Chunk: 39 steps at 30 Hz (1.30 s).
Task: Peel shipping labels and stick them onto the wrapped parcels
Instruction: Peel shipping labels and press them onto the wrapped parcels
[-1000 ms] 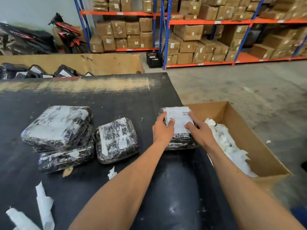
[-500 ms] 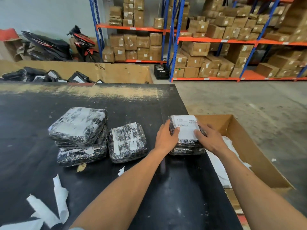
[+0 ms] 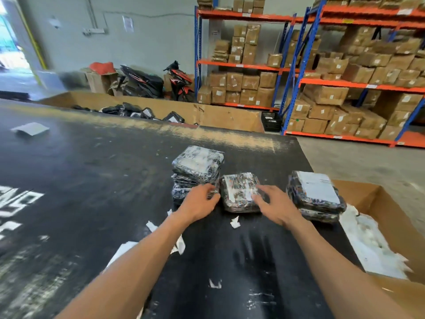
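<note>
A small black parcel wrapped in shiny clear film (image 3: 240, 192) is being reached for in the middle of the big black table (image 3: 92, 180). The left hand (image 3: 199, 203) is at its left edge, with fingers curled; whether something is pinched cannot be told, as the picture is blurred there. The right hand (image 3: 274, 204) is laid at its right side, fingers spread apart and fairly straight, holding nothing.

To the right, a stack of wrapped parcels with a white paper label on top (image 3: 316, 195) looks done. So the next parcel is likely being picked. A fresh label must then be peeled and pressed flat.

No fresh label can be seen. The brown cardboard box of white backing scraps (image 3: 395, 229) is cut off at the right edge.
</note>
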Each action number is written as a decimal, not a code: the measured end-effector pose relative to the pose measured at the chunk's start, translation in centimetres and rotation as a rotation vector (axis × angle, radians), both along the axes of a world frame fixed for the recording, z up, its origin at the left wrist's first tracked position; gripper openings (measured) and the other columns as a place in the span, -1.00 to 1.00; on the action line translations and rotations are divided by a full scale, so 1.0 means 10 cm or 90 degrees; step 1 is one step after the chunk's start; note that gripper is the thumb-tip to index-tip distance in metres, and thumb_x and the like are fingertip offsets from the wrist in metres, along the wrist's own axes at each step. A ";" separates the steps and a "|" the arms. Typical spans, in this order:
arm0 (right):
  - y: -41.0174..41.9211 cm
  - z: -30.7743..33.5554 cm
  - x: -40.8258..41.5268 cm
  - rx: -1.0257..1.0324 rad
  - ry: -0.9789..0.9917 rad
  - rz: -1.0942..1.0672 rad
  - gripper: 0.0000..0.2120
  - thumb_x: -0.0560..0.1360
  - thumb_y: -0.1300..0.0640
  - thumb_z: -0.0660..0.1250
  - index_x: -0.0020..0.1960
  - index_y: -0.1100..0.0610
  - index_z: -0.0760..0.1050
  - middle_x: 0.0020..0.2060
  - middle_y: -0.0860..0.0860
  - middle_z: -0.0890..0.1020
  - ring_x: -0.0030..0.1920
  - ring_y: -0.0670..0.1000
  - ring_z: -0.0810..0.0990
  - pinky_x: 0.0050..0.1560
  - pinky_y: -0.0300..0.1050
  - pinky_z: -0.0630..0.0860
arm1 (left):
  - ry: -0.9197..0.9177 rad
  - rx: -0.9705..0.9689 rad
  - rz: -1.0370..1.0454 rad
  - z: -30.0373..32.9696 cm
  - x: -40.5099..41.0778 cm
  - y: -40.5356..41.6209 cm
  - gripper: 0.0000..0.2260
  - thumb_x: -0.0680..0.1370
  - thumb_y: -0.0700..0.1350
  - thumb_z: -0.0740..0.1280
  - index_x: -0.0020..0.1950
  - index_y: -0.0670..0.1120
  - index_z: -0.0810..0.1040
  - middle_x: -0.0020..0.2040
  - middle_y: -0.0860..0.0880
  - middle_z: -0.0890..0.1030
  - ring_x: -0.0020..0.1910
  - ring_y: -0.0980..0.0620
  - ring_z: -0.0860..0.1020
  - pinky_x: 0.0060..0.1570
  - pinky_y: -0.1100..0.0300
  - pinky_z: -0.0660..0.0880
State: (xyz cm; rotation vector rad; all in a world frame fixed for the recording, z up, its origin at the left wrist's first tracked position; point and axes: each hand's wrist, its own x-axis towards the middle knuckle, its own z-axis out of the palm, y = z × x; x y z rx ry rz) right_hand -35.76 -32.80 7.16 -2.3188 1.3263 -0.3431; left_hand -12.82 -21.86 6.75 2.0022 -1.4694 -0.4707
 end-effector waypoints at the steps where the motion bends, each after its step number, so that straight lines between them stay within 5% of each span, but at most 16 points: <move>1: 0.13 -0.03 0.18 0.011 0.002 0.018 -0.44 0.62 -0.21 0.20 0.54 0.02 0.38 0.52 0.04 0.39 0.53 0.06 0.32 0.51 -0.03 0.23 | -0.003 0.005 0.013 -0.01 0.15 0.19 -0.64 0.59 0.01 0.31 0.33 -0.12 0.57 0.21 -0.08 0.65 0.22 -0.07 0.58 0.22 0.13 0.47; 4: 0.52 -0.14 0.68 0.039 0.028 0.080 -0.40 0.60 -0.27 0.18 0.52 0.03 0.41 0.50 0.01 0.41 0.52 0.06 0.32 0.48 -0.05 0.23 | -0.037 0.022 0.050 -0.06 0.57 0.73 -0.72 0.58 -0.03 0.32 0.22 -0.12 0.62 0.10 -0.08 0.68 0.12 -0.09 0.62 0.09 0.14 0.48; 12: 1.55 -0.33 1.53 0.081 0.086 0.178 -0.53 0.54 -0.33 0.24 0.32 -0.10 0.56 0.30 -0.08 0.51 0.38 0.02 0.46 0.30 0.04 0.43 | -0.037 0.130 0.048 -0.24 1.22 1.81 -0.56 0.56 0.07 0.37 0.38 -0.12 0.53 0.30 -0.08 0.58 0.25 -0.05 0.57 0.24 0.10 0.49; 17: 1.97 -0.46 1.79 0.152 0.122 0.096 -0.55 0.43 -0.42 0.29 -0.14 -0.05 0.64 -0.07 -0.04 0.66 0.02 0.08 0.62 0.01 0.00 0.50 | -0.042 0.190 -0.007 -0.51 1.27 2.08 -0.41 0.49 0.17 0.44 0.43 -0.08 0.47 0.43 -0.02 0.44 0.40 -0.02 0.42 0.35 0.15 0.36; 20: 2.17 -0.57 1.90 0.263 0.046 0.044 -0.53 0.43 -0.27 0.45 -0.49 -0.03 0.46 -0.38 -0.14 0.46 -0.30 -0.07 0.50 -0.25 -0.15 0.42 | -0.050 0.206 -0.025 -0.67 1.24 2.13 -0.42 0.50 0.14 0.43 0.43 -0.11 0.46 0.44 -0.06 0.43 0.41 -0.03 0.40 0.37 0.16 0.33; 24: 2.24 -0.72 1.95 0.389 -0.056 -0.077 -0.77 0.34 0.02 0.59 -0.30 0.08 0.56 -0.36 -0.01 0.59 -0.33 0.00 0.54 -0.32 -0.16 0.43 | -0.035 0.182 -0.027 -0.79 1.21 2.19 -0.49 0.55 0.07 0.39 0.44 -0.12 0.45 0.46 -0.07 0.40 0.43 -0.04 0.35 0.38 0.17 0.26; 32: 2.18 -0.57 1.89 0.389 -0.084 -0.131 -0.86 0.39 0.15 0.51 -0.15 0.24 0.68 -0.36 0.03 0.69 -0.39 -0.05 0.60 -0.42 -0.20 0.45 | 0.003 0.110 -0.003 -0.79 1.28 2.29 -0.39 0.55 0.15 0.37 0.56 0.12 0.27 0.57 -0.10 0.18 0.51 -0.14 0.25 0.48 -0.06 0.24; 36: 2.05 -0.30 1.81 0.428 -0.153 -0.151 -0.80 0.44 0.09 0.55 -0.12 0.24 0.69 -0.33 0.07 0.66 -0.44 -0.06 0.47 -0.45 -0.22 0.32 | 0.214 0.021 0.015 -0.69 1.28 2.27 -0.34 0.41 0.20 0.50 0.47 0.31 0.35 0.44 0.05 0.36 0.31 -0.01 0.50 0.32 -0.05 0.48; 39: 1.96 -0.05 1.80 0.434 -0.238 -0.166 -0.77 0.47 0.09 0.54 -0.05 0.27 0.69 -0.29 0.07 0.65 -0.37 -0.03 0.46 -0.41 -0.19 0.33 | 0.401 -0.061 0.011 -0.46 1.27 2.20 -0.48 0.39 -0.03 0.59 0.30 0.24 0.58 0.26 0.10 0.59 0.15 0.10 0.63 0.19 0.03 0.58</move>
